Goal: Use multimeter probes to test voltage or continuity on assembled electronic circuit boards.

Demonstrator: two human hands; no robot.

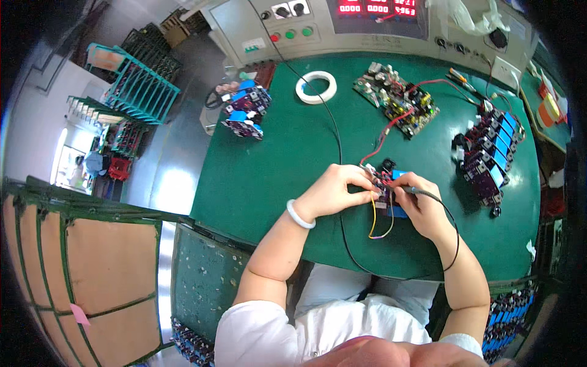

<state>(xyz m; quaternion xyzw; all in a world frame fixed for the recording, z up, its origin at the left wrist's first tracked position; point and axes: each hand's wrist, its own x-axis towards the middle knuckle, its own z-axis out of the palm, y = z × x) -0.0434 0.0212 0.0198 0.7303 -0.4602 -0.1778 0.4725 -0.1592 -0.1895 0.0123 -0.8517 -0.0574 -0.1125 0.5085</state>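
Note:
A small dark circuit board (383, 202) with blue parts rests on the green bench in front of me. At its left edge, my left hand (338, 191) is closed, thumb and fingers gripping it; the exact contact is partly hidden. My right hand (423, 207) pinches a pen-like test probe (411, 190) with its tip over the board. A black cable (457, 235) runs from the probe around my right wrist. A yellow wire (372, 224) loops below the board, and a red wire (380, 145) leads from it toward a larger circuit board (400, 101).
A white tape roll (331, 92) lies at the back of the bench. Dark boards with blue parts stand in groups at left (246, 110) and right (494, 159). An orange-handled tool (460, 78) lies far right. Behind is a control panel (293, 33) with lit red digits.

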